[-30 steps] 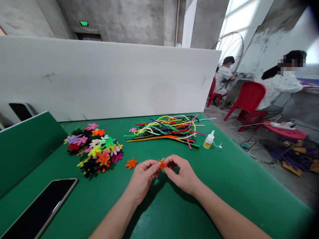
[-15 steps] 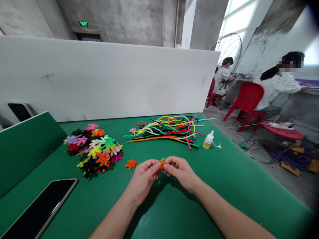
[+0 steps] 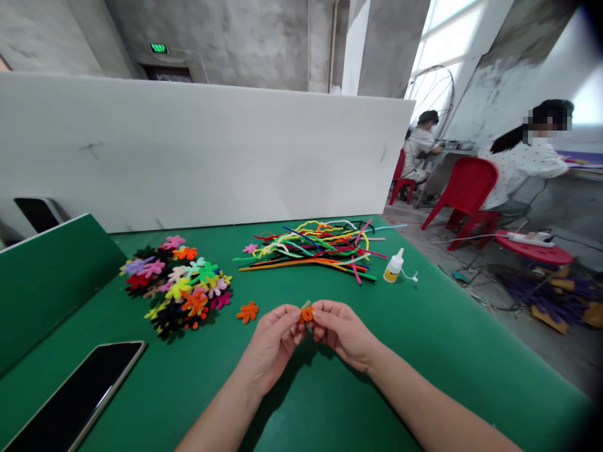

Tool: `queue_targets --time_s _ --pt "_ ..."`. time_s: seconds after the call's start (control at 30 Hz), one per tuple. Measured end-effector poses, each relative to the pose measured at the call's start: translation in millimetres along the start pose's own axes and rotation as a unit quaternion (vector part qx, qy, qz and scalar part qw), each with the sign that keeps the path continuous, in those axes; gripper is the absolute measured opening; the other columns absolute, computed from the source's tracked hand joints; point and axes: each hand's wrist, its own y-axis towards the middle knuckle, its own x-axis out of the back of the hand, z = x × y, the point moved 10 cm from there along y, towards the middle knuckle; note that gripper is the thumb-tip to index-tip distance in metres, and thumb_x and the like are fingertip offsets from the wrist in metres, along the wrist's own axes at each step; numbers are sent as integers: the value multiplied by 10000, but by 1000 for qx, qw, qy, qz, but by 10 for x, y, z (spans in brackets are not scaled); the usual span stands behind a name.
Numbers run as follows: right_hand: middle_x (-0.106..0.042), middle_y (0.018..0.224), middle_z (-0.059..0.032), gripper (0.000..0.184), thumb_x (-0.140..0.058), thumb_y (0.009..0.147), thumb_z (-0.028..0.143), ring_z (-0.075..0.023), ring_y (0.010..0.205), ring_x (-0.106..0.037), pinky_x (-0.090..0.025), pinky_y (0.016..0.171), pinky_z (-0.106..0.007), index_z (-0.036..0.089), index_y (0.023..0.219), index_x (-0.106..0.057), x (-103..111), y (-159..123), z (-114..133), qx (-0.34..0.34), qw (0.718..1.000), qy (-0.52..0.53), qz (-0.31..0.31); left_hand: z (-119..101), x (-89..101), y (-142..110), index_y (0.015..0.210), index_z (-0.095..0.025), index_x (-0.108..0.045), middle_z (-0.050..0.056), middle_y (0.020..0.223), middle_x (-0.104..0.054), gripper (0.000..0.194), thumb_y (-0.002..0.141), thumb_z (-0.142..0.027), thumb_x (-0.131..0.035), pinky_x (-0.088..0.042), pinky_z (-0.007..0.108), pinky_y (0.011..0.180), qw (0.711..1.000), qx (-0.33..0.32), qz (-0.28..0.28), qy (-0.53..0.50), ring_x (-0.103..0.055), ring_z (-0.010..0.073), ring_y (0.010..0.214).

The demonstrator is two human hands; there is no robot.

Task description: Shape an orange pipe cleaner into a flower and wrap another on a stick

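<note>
Between my two hands, just above the green table, is a small orange pipe-cleaner flower (image 3: 307, 313), its petals bunched together. My left hand (image 3: 277, 336) pinches its left side between thumb and forefinger. From the other side my right hand (image 3: 343, 329) pinches it the same way, fingers closed. A short pale stub shows at its top edge; the fingertips hide the rest. Left of my left hand lies a flat orange flower (image 3: 247, 311). Beyond my hands a heap of coloured pipe cleaners (image 3: 311, 245) is spread out, with a small pink flower (image 3: 250, 248) at its left end.
A pile of many-coloured flowers (image 3: 181, 282) lies at the left, with a phone (image 3: 80, 395) nearer me. A small glue bottle (image 3: 394, 267), its cap off, stands at the right. A white partition (image 3: 211, 150) closes the back. Two people sit beyond the table at right.
My right fingers have shifted their grip on the orange flower, whose petals now look more bunched and looped. Both hands stay in nearly the same place. The view has shifted slightly.
</note>
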Motion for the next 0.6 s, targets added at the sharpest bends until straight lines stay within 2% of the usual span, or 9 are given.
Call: queue_targets --time_s 0.13,0.27,0.6 --pt "-572 608 18 166 -672 662 256 -30 447 -434 -336 485 -156 128 656 -565 34 19 -31 2 1000 7 -3 -30 0 4 580 -130 -580 -31 487 -538 120 635 -194 -665 -360 169 480 1000 -14 -4 26 -482 70 487" --pt "-584 615 9 153 -662 672 245 -30 449 -438 -344 492 -157 123 661 -570 52 32 -51 -2 1000 15 -7 -51 12 5 603 -130 -582 -23 523 -569 107 649 -193 -655 -357 166 482 998 -28 -8 48 -483 65 492" --pt "-582 619 -1 113 -640 686 202 -29 465 -455 -383 508 -163 105 687 -583 37 30 -98 -52 996 78 -11 -38 31 12 644 -136 -586 -23 571 -586 78 687 -183 -632 -371 164 517 998 -25 6 53 -506 62 527"
